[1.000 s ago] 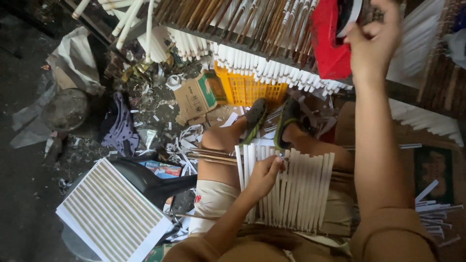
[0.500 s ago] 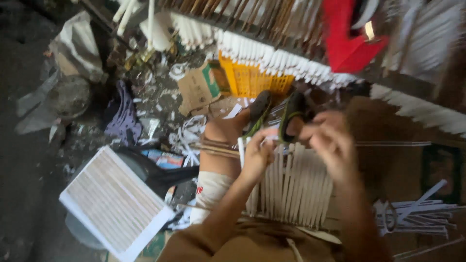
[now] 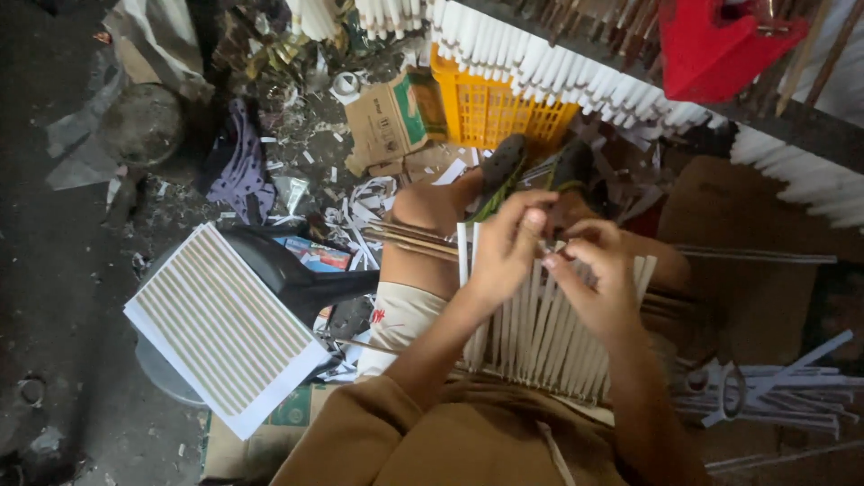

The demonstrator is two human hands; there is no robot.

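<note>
Where the bottom edge of the frame cuts the view, only the person's brown sleeves and torso show, and both elbows are cut off. Across the lap lies a row of white paper tubes (image 3: 549, 328), side by side on a frame of thin sticks; the near ends of the tubes are hidden behind the forearms. The left hand (image 3: 504, 252) rests on the left part of the row, fingers curled and pinching at the tube tops. The right hand (image 3: 594, 274) sits just beside it, fingers bent on the same tops. Whether each hand grips a single tube or only presses on several cannot be told, because the fingertips cover the contact point.

Brown sticks (image 3: 414, 238) project from the left edge of the row over the knee. Beyond the hands, two dark sandals (image 3: 531, 171) on the feet are partly hidden by the fingers. On the floor to the left lies a striped white sheet (image 3: 220, 328), next to a dark object of unclear kind. Loose white tubes (image 3: 774, 391) lie at the right, blurred. Farther off stand a yellow crate (image 3: 490, 112) and a cardboard box (image 3: 391, 117). A red object (image 3: 720, 45) at the top edge is cut off.
</note>
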